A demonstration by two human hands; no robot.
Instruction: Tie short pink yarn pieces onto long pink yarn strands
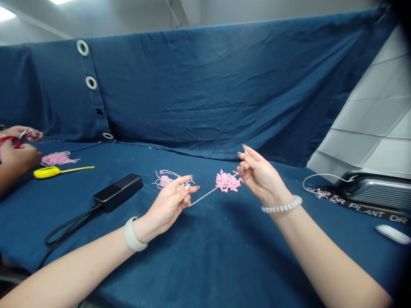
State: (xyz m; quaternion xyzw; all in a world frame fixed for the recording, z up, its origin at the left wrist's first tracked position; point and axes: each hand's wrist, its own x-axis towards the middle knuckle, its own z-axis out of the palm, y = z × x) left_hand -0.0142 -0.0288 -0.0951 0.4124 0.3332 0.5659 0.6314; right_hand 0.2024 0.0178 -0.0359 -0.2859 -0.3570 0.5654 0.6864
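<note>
My left hand (171, 202) is raised over the blue cloth, its fingers pinched on a taut pink yarn strand (204, 196). The strand runs up and right to a pink yarn clump (227, 181). My right hand (258, 173) is closed in a pinch at the clump's right edge and holds it just above the cloth. A second, looser tangle of pink yarn (165, 178) lies on the cloth behind my left hand. A pale band circles my left wrist; a white bead bracelet is on my right wrist.
A black box with a cable (118, 192) lies to the left. Farther left are a yellow tape measure (48, 172), more pink yarn (57, 158) and another person's hands (17, 147) with red scissors. At right sit a silver device (379, 190) and a white object (393, 234).
</note>
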